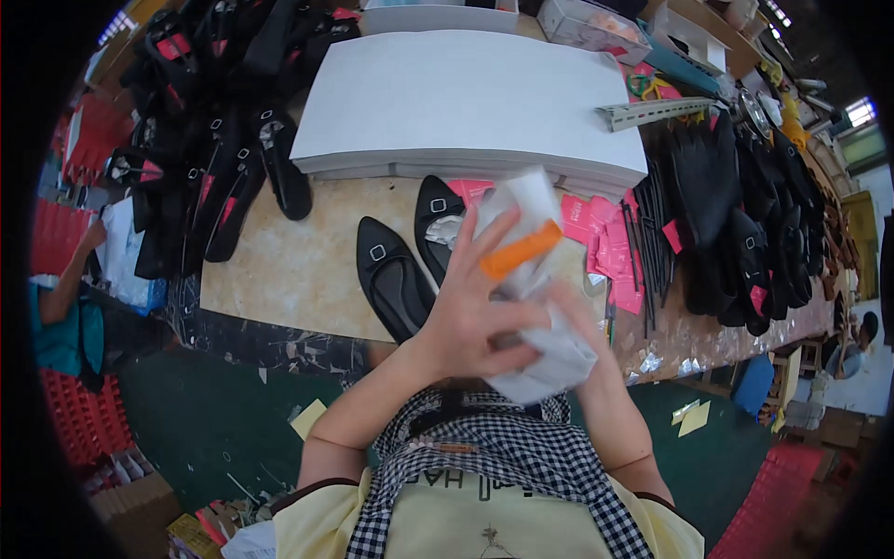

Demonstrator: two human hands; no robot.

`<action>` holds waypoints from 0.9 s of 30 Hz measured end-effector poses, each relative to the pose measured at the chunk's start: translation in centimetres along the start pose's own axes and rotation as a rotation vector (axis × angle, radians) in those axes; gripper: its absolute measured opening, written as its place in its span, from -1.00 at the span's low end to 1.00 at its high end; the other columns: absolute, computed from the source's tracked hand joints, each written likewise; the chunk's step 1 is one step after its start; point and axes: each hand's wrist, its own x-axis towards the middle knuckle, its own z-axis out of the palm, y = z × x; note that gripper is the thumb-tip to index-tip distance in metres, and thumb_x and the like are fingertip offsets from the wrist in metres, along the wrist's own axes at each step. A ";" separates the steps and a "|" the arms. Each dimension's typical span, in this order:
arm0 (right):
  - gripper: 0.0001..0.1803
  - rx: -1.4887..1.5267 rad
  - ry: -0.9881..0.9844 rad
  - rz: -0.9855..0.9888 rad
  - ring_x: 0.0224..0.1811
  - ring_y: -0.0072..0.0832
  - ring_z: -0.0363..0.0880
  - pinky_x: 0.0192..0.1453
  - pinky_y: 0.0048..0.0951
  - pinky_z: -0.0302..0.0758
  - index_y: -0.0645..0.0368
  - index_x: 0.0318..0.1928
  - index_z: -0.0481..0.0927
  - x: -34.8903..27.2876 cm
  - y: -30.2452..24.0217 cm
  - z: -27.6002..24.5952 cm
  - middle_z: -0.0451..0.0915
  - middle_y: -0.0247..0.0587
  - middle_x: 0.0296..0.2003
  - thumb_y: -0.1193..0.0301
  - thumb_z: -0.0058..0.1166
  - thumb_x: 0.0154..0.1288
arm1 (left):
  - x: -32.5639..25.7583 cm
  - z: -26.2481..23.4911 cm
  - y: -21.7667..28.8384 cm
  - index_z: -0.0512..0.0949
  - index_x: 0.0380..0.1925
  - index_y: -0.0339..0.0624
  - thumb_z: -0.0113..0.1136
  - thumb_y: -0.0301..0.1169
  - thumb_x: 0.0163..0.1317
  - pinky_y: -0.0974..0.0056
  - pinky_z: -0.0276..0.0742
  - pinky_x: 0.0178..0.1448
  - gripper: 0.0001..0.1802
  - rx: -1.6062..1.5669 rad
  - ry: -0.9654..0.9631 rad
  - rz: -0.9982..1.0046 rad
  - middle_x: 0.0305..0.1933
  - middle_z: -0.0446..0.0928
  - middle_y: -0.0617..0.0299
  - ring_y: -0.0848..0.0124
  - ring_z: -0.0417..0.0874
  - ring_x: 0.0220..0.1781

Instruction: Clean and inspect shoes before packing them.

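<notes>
Both my hands are on crumpled white tissue paper (551,359), held up in front of my apron and blurred by motion. My left hand (466,312) has its fingers bent around the paper's near side. An orange band (521,250) lies by its upper fingers; whether it is on a finger or on the paper I cannot tell. My right hand (579,317) grips from behind, its fingers mostly hidden by the paper. Just left of my hands, two black pointed flats with square buckles lie on the table: an outer shoe (391,270) and an inner shoe (436,210) with pale stuffing inside.
A broad stack of white sheets (466,98) stands behind the shoes. Pink cards (605,238) and thin black sticks (652,252) lie to its right. Black shoes (247,158) crowd the left, with more black shoes (745,242) at right. Another person's arm (73,265) shows far left.
</notes>
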 end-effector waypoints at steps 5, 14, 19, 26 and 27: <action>-0.26 -1.096 -0.214 -0.315 0.40 -0.33 0.25 0.42 -0.37 0.22 0.30 0.34 0.26 3.8 -1.6 3.4 0.32 -0.06 0.31 0.49 0.24 0.16 | -6.5 0.7 -1.9 0.59 -0.11 -0.13 0.25 -0.34 0.10 0.20 0.56 -0.31 -0.68 0.124 0.462 -0.286 -0.40 0.58 0.06 0.21 0.66 -0.40; -0.41 -1.025 -0.255 -0.393 0.04 -0.22 0.64 0.13 -0.43 0.53 0.21 0.21 0.52 9.9 3.1 7.0 0.60 0.00 0.04 0.57 0.25 0.09 | -13.0 -1.5 -2.3 0.50 0.06 -0.24 -0.03 -0.22 0.35 0.14 0.47 0.14 -0.59 -0.281 -0.014 -0.940 -0.03 0.60 0.03 0.23 0.63 0.00; -0.73 -2.103 -0.438 -0.998 -0.20 -0.31 0.49 -0.13 -0.34 0.49 0.13 -0.22 0.69 11.2 8.6 6.5 0.47 -0.20 -0.25 0.51 0.12 0.00 | -14.8 2.0 2.0 0.55 -0.70 -0.18 0.28 -0.25 0.01 0.15 0.42 -0.11 -0.73 0.196 -0.153 -0.463 -0.56 0.55 0.15 0.21 0.60 -0.37; -0.57 -2.153 -0.443 -0.881 -0.08 -0.19 0.46 0.12 -0.17 0.39 0.13 -0.06 0.65 13.3 10.7 8.0 0.50 -0.14 -0.21 0.30 0.25 -0.02 | -14.8 2.4 0.7 0.61 -0.63 -0.21 0.32 -0.31 -0.03 0.14 0.34 -0.16 -0.80 0.295 -0.195 -0.524 -0.47 0.59 0.17 0.25 0.57 -0.36; -0.42 -2.053 -0.482 -0.953 -0.01 -0.18 0.47 0.21 -0.12 0.33 0.13 0.05 0.61 12.9 8.8 8.0 0.53 -0.11 -0.17 0.27 0.34 -0.07 | -14.7 2.3 1.0 0.61 -0.62 -0.22 0.32 -0.33 -0.01 0.15 0.33 -0.17 -0.81 0.288 -0.267 -0.563 -0.46 0.59 0.16 0.25 0.57 -0.36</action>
